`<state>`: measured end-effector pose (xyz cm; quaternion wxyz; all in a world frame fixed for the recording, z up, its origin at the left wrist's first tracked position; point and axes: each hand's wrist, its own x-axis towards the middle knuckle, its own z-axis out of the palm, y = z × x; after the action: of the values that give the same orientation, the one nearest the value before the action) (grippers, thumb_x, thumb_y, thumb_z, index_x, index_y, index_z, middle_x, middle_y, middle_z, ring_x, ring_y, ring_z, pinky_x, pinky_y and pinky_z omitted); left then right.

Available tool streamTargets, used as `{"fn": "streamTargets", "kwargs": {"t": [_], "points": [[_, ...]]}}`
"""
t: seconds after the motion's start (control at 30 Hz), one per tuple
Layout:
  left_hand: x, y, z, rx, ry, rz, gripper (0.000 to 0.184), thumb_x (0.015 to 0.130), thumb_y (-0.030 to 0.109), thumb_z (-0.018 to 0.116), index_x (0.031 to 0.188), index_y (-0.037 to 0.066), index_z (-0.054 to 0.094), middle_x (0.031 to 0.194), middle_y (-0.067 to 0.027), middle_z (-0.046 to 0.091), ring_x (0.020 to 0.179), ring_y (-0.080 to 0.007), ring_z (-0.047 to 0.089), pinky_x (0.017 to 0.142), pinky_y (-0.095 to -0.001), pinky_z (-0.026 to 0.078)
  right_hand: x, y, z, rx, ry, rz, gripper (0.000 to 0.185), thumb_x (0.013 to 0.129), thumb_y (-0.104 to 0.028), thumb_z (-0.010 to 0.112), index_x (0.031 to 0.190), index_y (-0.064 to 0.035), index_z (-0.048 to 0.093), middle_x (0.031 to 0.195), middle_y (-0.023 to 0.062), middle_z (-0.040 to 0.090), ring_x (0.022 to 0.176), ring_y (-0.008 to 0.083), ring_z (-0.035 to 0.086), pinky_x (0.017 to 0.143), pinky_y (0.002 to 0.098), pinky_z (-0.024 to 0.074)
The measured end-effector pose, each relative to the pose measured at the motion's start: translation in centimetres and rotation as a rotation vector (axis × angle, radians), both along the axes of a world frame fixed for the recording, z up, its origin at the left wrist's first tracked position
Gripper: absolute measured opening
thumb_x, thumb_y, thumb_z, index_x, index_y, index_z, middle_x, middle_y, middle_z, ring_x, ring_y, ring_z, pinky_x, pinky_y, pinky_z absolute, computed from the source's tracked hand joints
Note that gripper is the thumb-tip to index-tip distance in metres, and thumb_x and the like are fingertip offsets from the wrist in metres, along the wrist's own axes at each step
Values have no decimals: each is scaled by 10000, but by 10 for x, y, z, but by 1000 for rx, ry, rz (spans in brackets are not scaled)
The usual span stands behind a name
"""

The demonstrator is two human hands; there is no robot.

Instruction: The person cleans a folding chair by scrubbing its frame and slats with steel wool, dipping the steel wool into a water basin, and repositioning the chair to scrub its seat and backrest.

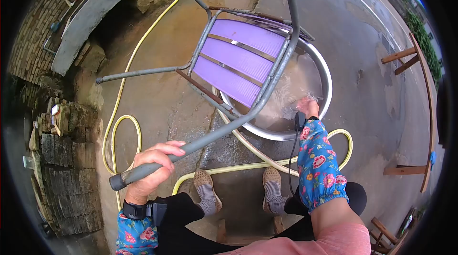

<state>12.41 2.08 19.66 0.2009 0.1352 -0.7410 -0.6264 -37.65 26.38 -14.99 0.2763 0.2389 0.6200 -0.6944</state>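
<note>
My left hand [151, 170] is wrapped round the grey tube leg of a metal-framed chair [205, 140], near the leg's dark end cap. The chair is tipped over, its purple slatted panel [241, 59] facing up and partly over a wide metal basin [325, 71]. Murky water [291, 88] fills the basin. My right hand [309, 106] is at the water inside the basin's near right side, with small splashes about it. Its fingers are partly hidden by water and blur, so I cannot make out whether they hold anything.
A yellow hose [125, 74] runs along the wet concrete floor and loops in front of my feet. On the left are stacked bricks and tiles [67, 178] beside a low grey slab [102, 14]. A wooden frame [428, 112] stands on the right.
</note>
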Motion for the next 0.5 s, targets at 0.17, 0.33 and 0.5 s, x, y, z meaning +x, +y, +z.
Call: {"fn": "streamTargets", "kwargs": {"t": [0.17, 0.33, 0.5], "points": [[-5, -1, 1, -3, 12, -16, 102, 738, -59, 604, 771, 37, 601, 1048, -151, 678, 1133, -363, 593, 993, -470, 450, 39, -82, 242, -784, 336, 462, 373, 1017, -233, 435, 1207, 71, 537, 1209, 216, 584, 1164, 377, 555, 994, 456, 473], [-6, 1, 0, -52, 36, -13, 106, 731, -60, 609, 758, 42, 603, 1035, -147, 683, 1112, -359, 604, 970, -459, 468, 23, -98, 268, -383, 528, 495, 422, 987, -223, 491, 1301, 58, 481, 1350, 200, 500, 1166, 311, 554, 931, 387, 481], [-4, -2, 2, -55, 33, -28, 118, 735, -61, 615, 772, 51, 615, 1041, -152, 681, 1115, -376, 598, 976, -483, 461, -22, -20, 106, -64, 138, 113, 470, 972, -236, 466, 1351, 31, 391, 1378, 208, 443, 1144, 399, 529, 905, 500, 490]]}}
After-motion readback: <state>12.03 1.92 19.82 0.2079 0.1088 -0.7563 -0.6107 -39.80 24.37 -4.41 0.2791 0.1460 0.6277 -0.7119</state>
